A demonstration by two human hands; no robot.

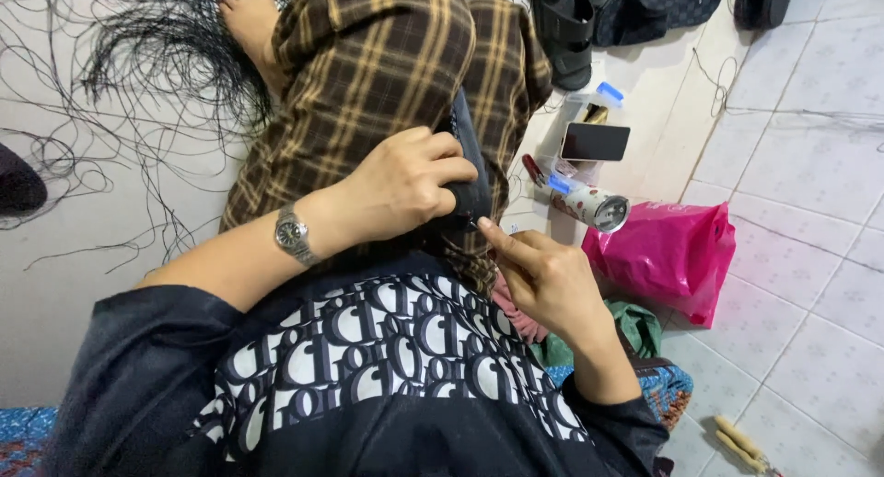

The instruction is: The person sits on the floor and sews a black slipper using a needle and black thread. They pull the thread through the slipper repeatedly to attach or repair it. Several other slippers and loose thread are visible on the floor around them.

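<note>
My left hand [410, 184], a metal watch on its wrist, is closed around a dark cloth piece [468, 178] resting on my plaid-trousered thigh [378, 63]. My right hand [543, 274] sits just below the cloth, thumb and forefinger pinched together at its lower edge, where something very small, perhaps a needle, shows at the fingertips; I cannot tell what it is. Loose black threads [138, 63] spread over the floor to the left by my bare foot [249, 17].
A pink plastic bag [668, 251] lies on the tiled floor at right. Beside it are a phone [596, 141] on a clear box, a small can [594, 205], and black sandals [589, 17] farther back. Wooden-handled pliers [741, 445] lie at the bottom right.
</note>
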